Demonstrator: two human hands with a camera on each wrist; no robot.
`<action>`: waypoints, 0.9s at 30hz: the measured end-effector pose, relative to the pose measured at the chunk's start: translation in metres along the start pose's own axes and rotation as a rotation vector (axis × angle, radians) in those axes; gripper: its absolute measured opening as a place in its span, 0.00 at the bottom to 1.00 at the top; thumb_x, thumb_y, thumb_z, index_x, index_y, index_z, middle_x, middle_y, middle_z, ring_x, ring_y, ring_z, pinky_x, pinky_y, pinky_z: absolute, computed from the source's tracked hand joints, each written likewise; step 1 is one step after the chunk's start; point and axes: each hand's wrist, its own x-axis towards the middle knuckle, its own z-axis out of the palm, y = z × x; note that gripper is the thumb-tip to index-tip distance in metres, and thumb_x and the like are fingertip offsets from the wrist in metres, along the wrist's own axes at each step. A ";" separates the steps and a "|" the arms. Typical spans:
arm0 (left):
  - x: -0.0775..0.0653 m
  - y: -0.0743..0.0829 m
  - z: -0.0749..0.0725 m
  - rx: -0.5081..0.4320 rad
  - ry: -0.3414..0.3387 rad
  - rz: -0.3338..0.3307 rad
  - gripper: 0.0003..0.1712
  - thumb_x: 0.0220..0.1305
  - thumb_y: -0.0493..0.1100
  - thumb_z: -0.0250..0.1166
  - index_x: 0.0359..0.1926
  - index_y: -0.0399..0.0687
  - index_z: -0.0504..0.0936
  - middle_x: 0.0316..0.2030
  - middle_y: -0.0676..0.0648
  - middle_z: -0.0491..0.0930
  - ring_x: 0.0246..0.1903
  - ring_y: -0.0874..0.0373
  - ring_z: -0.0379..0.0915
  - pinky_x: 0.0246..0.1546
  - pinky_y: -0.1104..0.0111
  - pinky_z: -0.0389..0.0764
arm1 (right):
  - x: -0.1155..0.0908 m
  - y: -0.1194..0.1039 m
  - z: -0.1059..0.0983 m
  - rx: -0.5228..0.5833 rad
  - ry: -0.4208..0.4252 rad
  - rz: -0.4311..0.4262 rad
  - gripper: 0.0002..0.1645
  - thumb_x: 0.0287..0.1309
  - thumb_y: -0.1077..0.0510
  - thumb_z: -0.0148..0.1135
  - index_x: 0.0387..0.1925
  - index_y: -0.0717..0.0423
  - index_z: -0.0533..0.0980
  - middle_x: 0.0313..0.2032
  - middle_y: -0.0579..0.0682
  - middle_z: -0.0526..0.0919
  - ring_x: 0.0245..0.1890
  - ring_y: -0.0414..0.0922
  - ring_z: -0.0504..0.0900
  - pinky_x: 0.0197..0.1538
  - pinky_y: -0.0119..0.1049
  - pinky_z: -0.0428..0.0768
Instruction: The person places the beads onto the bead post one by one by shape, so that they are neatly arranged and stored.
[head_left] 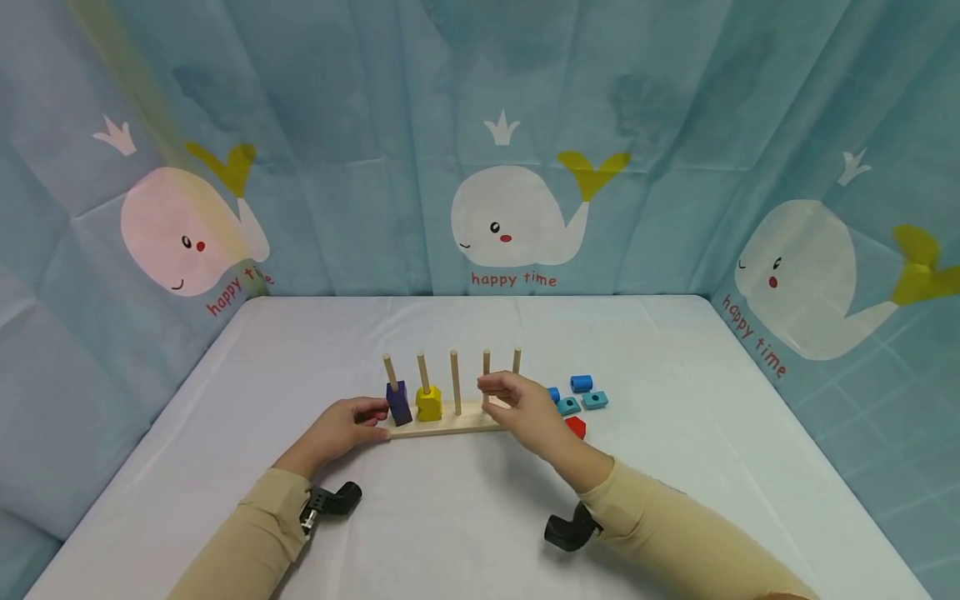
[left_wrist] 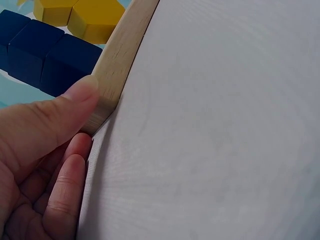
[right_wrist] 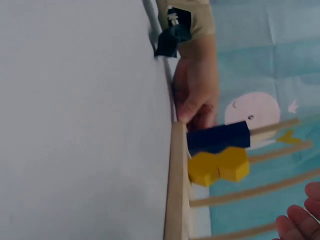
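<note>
Left end of wooden peg board (head_left: 448, 427) pinched by left hand (head_left: 345, 427), thumb on near corner; board set on white bench (head_left: 450, 517). Leftmost peg threaded with dark blue blocks (head_left: 399, 403), second with yellow blocks (head_left: 429, 404). Fourth peg (head_left: 486, 362) flanked by right hand (head_left: 531, 412), thumb and fingertips parted; contact can't be told. Beyond right hand, blue cylinders (head_left: 581, 383), teal blocks (head_left: 595, 400), red block (head_left: 576, 427) scattered!

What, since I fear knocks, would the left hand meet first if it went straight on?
The end of the long, pale wooden base, which the left hand already touches. The stacked dark-blue angular blocks likely come next, though depth is unclear.
</note>
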 end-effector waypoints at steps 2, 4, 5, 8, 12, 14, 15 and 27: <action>0.000 -0.001 0.000 0.006 0.001 0.001 0.35 0.46 0.47 0.73 0.55 0.37 0.75 0.46 0.44 0.79 0.46 0.55 0.73 0.46 0.70 0.76 | -0.003 0.002 -0.011 0.004 0.019 0.000 0.16 0.54 0.63 0.62 0.46 0.57 0.76 0.44 0.49 0.81 0.46 0.44 0.78 0.53 0.40 0.75; 0.001 -0.001 0.000 0.006 0.002 0.002 0.35 0.46 0.47 0.73 0.55 0.38 0.75 0.46 0.44 0.79 0.46 0.55 0.74 0.46 0.69 0.76 | -0.006 0.006 -0.022 0.003 0.035 0.007 0.14 0.54 0.64 0.62 0.44 0.58 0.77 0.43 0.51 0.81 0.44 0.44 0.79 0.51 0.39 0.76; 0.001 -0.002 0.000 0.011 0.001 0.003 0.35 0.46 0.48 0.73 0.55 0.38 0.75 0.46 0.44 0.79 0.46 0.55 0.74 0.46 0.69 0.76 | -0.008 0.009 -0.028 0.000 0.040 0.015 0.13 0.54 0.65 0.62 0.44 0.59 0.77 0.42 0.52 0.81 0.43 0.44 0.79 0.49 0.39 0.77; 0.001 -0.003 0.000 0.010 0.002 0.001 0.35 0.46 0.48 0.73 0.55 0.38 0.75 0.46 0.44 0.79 0.47 0.55 0.74 0.47 0.69 0.76 | -0.013 0.018 -0.045 -0.016 0.058 0.068 0.11 0.54 0.63 0.62 0.42 0.58 0.77 0.41 0.52 0.81 0.40 0.43 0.80 0.46 0.36 0.78; 0.002 -0.003 0.001 0.006 0.004 -0.003 0.35 0.45 0.48 0.73 0.55 0.39 0.75 0.46 0.44 0.79 0.46 0.55 0.74 0.46 0.69 0.76 | -0.018 0.034 -0.066 -0.066 0.088 0.150 0.11 0.55 0.61 0.62 0.41 0.57 0.77 0.39 0.52 0.81 0.37 0.44 0.79 0.43 0.36 0.79; 0.002 -0.003 0.001 0.007 0.003 -0.002 0.35 0.45 0.48 0.73 0.55 0.39 0.75 0.46 0.44 0.79 0.46 0.55 0.74 0.46 0.69 0.76 | -0.021 0.043 -0.075 -0.105 0.097 0.188 0.11 0.55 0.61 0.62 0.42 0.57 0.77 0.39 0.52 0.81 0.38 0.44 0.79 0.43 0.37 0.79; 0.002 -0.003 0.000 0.008 0.002 0.000 0.36 0.45 0.48 0.73 0.55 0.38 0.75 0.46 0.44 0.79 0.46 0.55 0.74 0.46 0.69 0.76 | -0.023 0.047 -0.078 -0.121 0.099 0.207 0.11 0.55 0.61 0.62 0.42 0.58 0.77 0.39 0.52 0.81 0.38 0.45 0.78 0.44 0.38 0.79; 0.001 -0.003 0.000 -0.014 -0.001 0.004 0.36 0.45 0.48 0.73 0.55 0.37 0.74 0.46 0.43 0.79 0.47 0.54 0.74 0.46 0.72 0.76 | -0.032 0.077 -0.093 -0.227 0.008 0.361 0.14 0.53 0.59 0.63 0.42 0.58 0.78 0.39 0.51 0.81 0.41 0.47 0.77 0.44 0.41 0.78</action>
